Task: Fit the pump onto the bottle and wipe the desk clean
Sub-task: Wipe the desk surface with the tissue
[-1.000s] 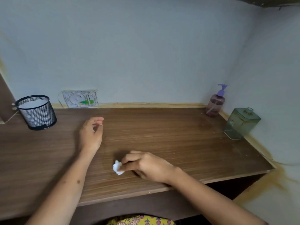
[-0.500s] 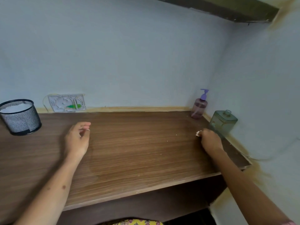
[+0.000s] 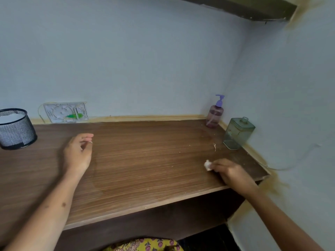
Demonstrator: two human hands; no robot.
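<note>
A small white wad of tissue (image 3: 207,165) is being pinched in the grip of the right hand (image 3: 231,173) and pressed to the tabletop (image 3: 145,160) at about four o'clock. Half a second ago the same wad was being held further back, just beside the green glass bottle (image 3: 238,134); it is now being drawn toward the front edge, so the right end is judged to be getting wiped. Pale crumbs and a small streak (image 3: 214,147) are being left at two o'clock, so wiping is not finished. The left hand (image 3: 77,153) is being rested at nine o'clock, fingers loosely curled, nothing held, as before. The pump (image 3: 219,100) is already being carried on the purple bottle (image 3: 214,116) at one o'clock, against the wall.
</note>
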